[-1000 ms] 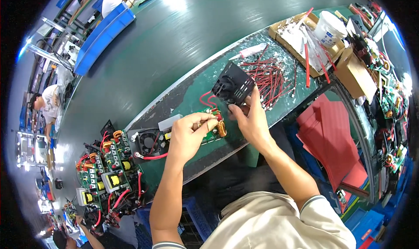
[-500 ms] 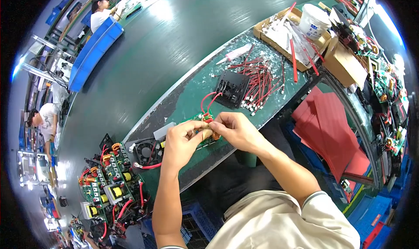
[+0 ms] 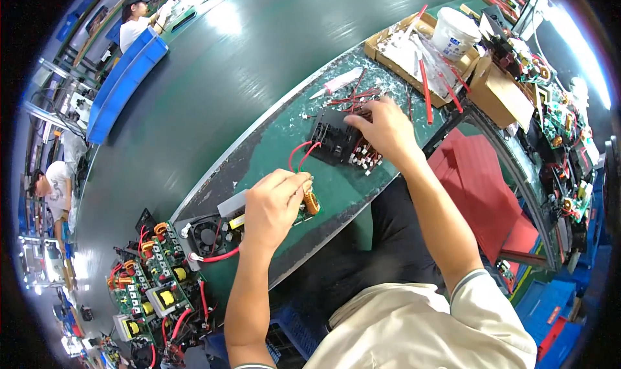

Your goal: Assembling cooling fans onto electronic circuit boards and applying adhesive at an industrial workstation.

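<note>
My left hand [image 3: 273,206] is closed in a pinch over a green circuit board [image 3: 302,219]. What its fingertips hold, where thick red wires [image 3: 300,154] meet the board, is hidden. A copper-wound coil [image 3: 312,204] shows beside those fingers. The red wires run up to a black plastic panel [image 3: 333,136] lying on the bench. Over the panel's right edge reaches my right hand [image 3: 387,130], its thumb apart from the fingers and nothing visible in it. Beneath and around it lies a pile of thin red-and-black wires with white connectors [image 3: 366,158], partly covered by the hand.
A black fan [image 3: 213,232] and several assembled boards [image 3: 152,285] stand at the left. Farther right along the bench are a glue tube [image 3: 343,81], a cardboard tray [image 3: 388,49] and a white bucket [image 3: 455,32]. Red sheets [image 3: 475,188] lie at right. Two people work far left.
My right hand has left the circuit board and moved up and right to the wire pile beside the black panel. My left hand stays at the board. The view has shifted slightly.
</note>
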Tool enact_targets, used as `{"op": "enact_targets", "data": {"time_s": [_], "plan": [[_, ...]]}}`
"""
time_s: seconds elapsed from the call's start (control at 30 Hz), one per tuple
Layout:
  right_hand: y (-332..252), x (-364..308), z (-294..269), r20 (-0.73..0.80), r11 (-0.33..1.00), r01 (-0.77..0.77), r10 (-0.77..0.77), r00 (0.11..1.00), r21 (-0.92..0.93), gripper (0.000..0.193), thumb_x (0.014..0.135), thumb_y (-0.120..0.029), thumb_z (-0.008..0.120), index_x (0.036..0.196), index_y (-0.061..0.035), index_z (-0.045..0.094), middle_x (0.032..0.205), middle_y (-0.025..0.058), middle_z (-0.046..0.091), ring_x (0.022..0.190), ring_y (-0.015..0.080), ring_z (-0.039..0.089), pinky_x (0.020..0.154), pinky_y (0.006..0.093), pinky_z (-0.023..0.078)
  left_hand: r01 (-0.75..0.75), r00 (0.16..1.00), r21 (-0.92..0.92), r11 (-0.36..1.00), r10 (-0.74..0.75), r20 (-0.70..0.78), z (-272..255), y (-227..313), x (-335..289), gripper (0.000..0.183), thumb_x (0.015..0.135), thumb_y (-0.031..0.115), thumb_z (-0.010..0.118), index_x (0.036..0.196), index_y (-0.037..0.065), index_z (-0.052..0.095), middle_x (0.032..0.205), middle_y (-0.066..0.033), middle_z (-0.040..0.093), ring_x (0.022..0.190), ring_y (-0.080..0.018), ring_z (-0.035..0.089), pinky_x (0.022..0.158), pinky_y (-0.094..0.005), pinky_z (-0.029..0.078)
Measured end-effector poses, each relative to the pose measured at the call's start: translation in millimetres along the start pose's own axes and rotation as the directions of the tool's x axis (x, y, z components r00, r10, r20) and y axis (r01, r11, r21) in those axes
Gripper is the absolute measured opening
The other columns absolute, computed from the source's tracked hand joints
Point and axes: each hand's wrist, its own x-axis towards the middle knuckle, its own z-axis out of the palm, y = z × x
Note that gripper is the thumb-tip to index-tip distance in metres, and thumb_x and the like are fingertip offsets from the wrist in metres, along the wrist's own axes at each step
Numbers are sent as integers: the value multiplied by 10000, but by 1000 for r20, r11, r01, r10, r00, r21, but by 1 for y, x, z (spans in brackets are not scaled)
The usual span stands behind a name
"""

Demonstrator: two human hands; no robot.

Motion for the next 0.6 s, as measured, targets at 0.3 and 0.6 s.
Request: {"op": "enact_targets", "data": {"time_s": [0.3,0.6], "plan": [[-30,-15,-14,367,715,-295,57,929,634,298,884,-116,737,1099,28,589,982,65,678,901,102,627,744,275,502,-85,996,83,993,87,-22,10,-20,-1,127,844,26,671,965,15,706,851,-124,665,748,-301,659,678,-380,521],[-46,-58,8,375,109,-379,57,925,919,466,881,-43,710,1306,-17,522,1130,39,667,1000,118,633,894,262,498,-49,999,68,996,50,-9,12,-23,1,176,792,42,695,967,45,700,857,-104,635,797,-309,642,698,-415,526]]}}
